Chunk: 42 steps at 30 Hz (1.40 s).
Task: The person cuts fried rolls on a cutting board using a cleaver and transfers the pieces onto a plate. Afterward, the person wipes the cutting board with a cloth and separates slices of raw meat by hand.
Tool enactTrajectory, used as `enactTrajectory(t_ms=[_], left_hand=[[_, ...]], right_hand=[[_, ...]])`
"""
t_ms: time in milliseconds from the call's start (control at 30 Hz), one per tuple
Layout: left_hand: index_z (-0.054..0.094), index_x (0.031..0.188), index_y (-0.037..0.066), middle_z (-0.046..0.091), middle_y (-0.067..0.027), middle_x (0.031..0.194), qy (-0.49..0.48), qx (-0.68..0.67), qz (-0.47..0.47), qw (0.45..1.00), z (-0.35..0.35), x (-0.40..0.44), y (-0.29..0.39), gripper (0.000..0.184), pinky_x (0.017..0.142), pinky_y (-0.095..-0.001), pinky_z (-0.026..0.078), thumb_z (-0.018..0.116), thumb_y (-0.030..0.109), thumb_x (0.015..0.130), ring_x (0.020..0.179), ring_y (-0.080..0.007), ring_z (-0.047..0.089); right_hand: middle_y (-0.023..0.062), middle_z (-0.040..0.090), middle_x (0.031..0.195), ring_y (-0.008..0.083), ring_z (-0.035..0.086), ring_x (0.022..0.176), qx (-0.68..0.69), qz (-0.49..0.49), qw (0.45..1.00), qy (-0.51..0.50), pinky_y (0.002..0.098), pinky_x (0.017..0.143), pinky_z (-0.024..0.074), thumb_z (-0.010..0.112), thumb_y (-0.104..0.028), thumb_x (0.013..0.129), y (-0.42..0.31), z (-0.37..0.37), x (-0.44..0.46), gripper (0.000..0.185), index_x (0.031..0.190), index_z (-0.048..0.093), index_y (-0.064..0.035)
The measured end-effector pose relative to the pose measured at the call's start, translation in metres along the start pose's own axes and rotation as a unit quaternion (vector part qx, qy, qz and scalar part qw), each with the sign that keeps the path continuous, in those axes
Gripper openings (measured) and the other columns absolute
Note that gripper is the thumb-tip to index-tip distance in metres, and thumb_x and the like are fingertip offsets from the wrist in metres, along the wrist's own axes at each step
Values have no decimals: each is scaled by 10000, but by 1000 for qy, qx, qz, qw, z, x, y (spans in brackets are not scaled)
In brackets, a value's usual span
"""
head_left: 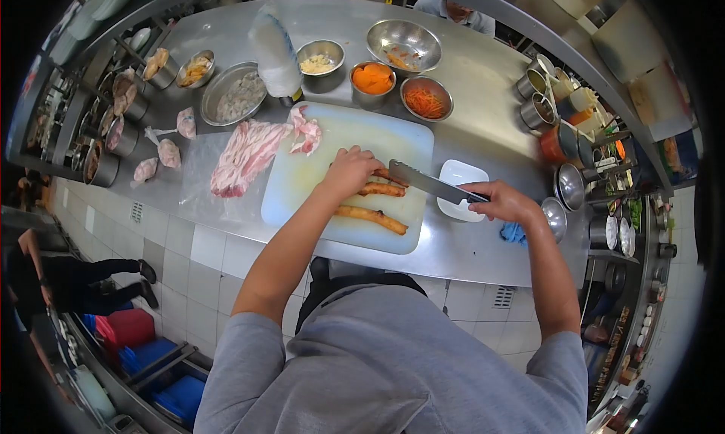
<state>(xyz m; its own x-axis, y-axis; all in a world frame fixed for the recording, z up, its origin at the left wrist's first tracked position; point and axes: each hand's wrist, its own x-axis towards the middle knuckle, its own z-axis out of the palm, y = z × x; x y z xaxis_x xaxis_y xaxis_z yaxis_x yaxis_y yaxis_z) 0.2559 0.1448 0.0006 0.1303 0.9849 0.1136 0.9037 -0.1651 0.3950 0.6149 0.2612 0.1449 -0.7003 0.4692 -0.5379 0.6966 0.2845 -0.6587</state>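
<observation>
My right hand [500, 201] grips the handle of a kitchen knife [429, 181]. Its broad blade points left, with the tip end at a brown fried roll [390, 178] on the white cutting board [302, 205]. Curled fingers of my left hand [350, 171] hold that roll down, hiding part of it. Just below lies a second fried roll [384, 189], partly behind the same hand. A third, longer fried roll [371, 217] lies nearer me. Under the knife and my right hand sits a white square bowl [462, 171]. Raw sliced meat [249, 153] lies left of the board.
Behind the board stand metal bowls of shredded carrot [427, 100], orange pieces [373, 79] and pale chopped food [320, 63]. A colander of shrimp-like pieces [240, 94] and a bottle [276, 56] stand left. A blue cloth [513, 233] lies right. A person [456, 13] is across the table.
</observation>
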Motion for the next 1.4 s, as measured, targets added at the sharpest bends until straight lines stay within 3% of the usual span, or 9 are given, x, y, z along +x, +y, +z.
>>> enactTrajectory(t_ms=[667,800,1000,1100,1167,1400], left_hand=[[800,1126,249,729,15,1094,-32,15,-2,999,-9,1,2,273,918,-444,438,643,120,943,1078,-269,610],[799,1124,239,728,19,1093,-22,14,-5,1000,-6,1,1,272,919,-440,437,652,114,932,1078,-263,609],[794,1144,221,725,17,1089,-13,20,1,1000,-4,0,0,278,920,-436,434,639,117,939,1083,-262,603],[788,1166,218,721,11,1100,-3,18,-3,1000,-1,-2,1,293,921,-433,431,627,118,942,1087,-264,600],[784,1178,216,719,7,1108,-2,16,-4,1000,-2,-2,1,302,921,-432,430,622,117,942,1089,-266,599],[768,1102,164,712,-13,1104,68,15,-25,997,-4,-5,-1,237,912,-441,433,647,85,914,1098,-266,603]], right_hand=[[24,694,892,103,579,658,-23,28,998,-48,288,606,544,728,-158,950,-17,-19,15,534,1473,650,-229],[-6,664,861,80,537,635,-32,23,998,-46,264,589,509,735,-138,951,-25,-19,14,538,1479,642,-189],[35,704,881,122,573,620,-87,54,993,-57,297,606,527,732,-140,947,-38,-16,12,547,1481,638,-214],[59,732,930,145,595,623,-107,17,993,-45,318,621,545,730,-135,942,-34,-17,7,550,1478,637,-218],[58,732,916,135,613,638,-145,49,988,-39,321,643,558,720,-165,945,-33,-21,-8,539,1469,650,-267],[51,716,858,130,572,604,-29,62,997,25,307,617,533,745,-136,927,-12,-4,-39,546,1457,664,-239]])
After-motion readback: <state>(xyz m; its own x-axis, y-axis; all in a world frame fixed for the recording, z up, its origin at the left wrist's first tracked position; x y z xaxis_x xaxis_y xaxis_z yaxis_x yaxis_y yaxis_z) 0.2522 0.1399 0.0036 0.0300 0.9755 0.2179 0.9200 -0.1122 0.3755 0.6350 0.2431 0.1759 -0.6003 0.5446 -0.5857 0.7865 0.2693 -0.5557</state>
